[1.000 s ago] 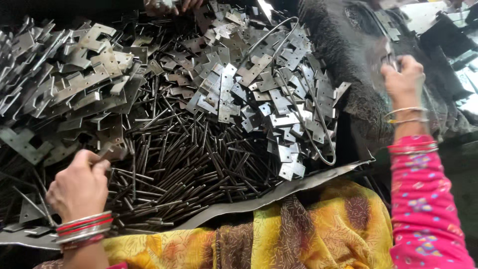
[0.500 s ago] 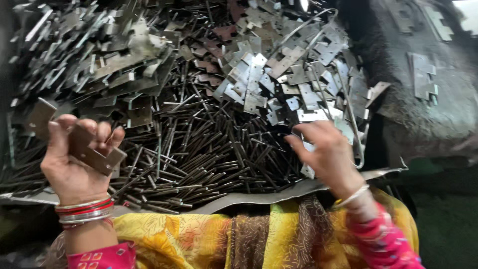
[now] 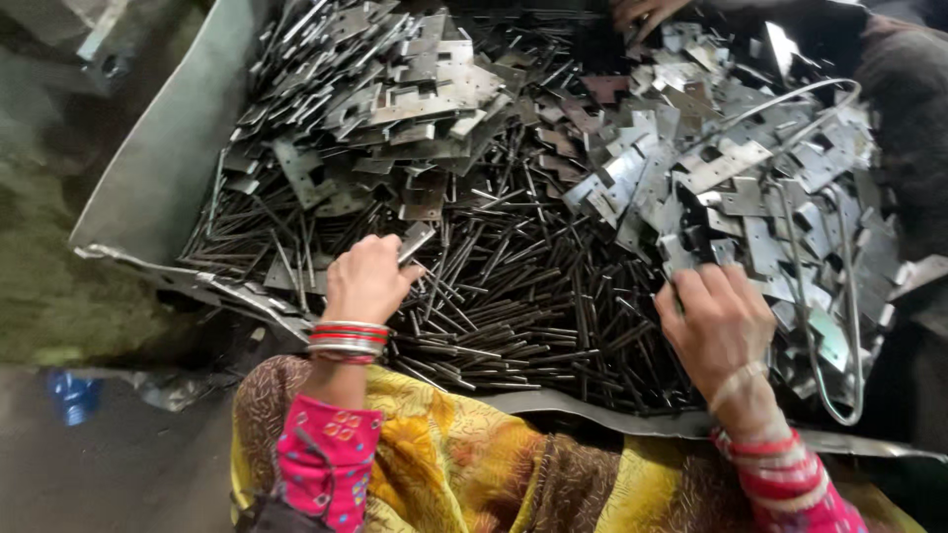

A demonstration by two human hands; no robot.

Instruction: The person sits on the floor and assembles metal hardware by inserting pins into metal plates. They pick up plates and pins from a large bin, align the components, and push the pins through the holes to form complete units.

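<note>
A big sheet-metal tray holds a heap of flat metal hinge plates and a mass of thin dark metal pins. My left hand is closed around a small hinge plate that pokes out past its fingers, over the pins near the tray's front edge. My right hand rests with fingers bent on the plates at the right of the pile, fingertips on a grey plate; whether it grips one is unclear.
Another person's hand reaches into the pile at the far edge. A bent wire loop lies over the plates on the right. My yellow patterned cloth covers my lap below the tray. A blue object lies on the floor at left.
The view has swung left. My left hand, which held a plate up at the left, has come down over the pins. My right hand moved onto the plates at the right.
</note>
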